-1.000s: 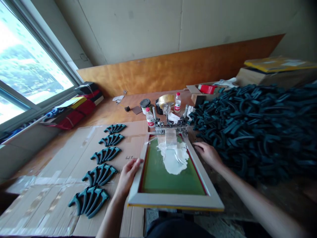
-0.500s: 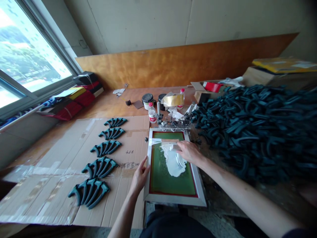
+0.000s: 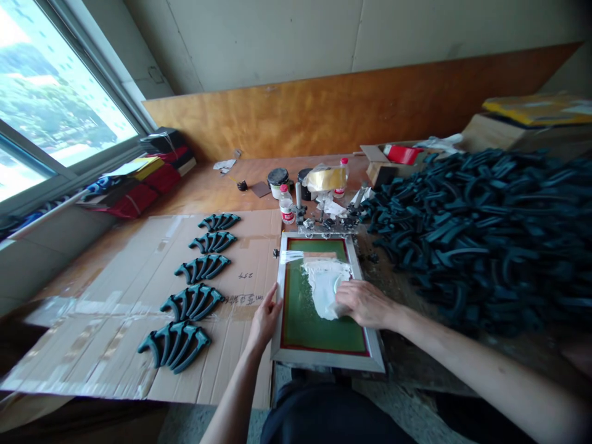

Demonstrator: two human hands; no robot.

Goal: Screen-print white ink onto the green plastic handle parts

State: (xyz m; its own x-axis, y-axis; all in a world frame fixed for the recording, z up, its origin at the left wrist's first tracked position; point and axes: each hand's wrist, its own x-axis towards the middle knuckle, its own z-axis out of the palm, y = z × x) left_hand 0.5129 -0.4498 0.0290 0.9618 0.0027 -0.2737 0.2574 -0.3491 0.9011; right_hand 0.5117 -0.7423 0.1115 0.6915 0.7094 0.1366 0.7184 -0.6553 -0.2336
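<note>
A metal-framed screen [image 3: 296,333] with green mesh lies in front of me, hinged at its far end to a clamp [image 3: 324,229]. White paste [image 3: 324,287] covers the upper middle of the mesh. My right hand [image 3: 365,303] is closed at the right edge of the paste; what its fingers hold is hidden or too small to name. My left hand [image 3: 267,314] grips the left side of the frame. Strips of tape [image 3: 319,254] cross the far part of the mesh.
Several clusters of dark green curved parts [image 3: 178,346] lie in a column on cardboard [image 3: 231,370] at left. A big heap of similar parts [image 3: 462,246] fills the right. Behind the clamp stand a bottle [image 3: 286,206] and a jar [image 3: 278,182].
My right hand has moved from the far end of the paste towards me, down its right side, and the paste has changed shape. My left hand stays on the frame. The view has shifted slightly.
</note>
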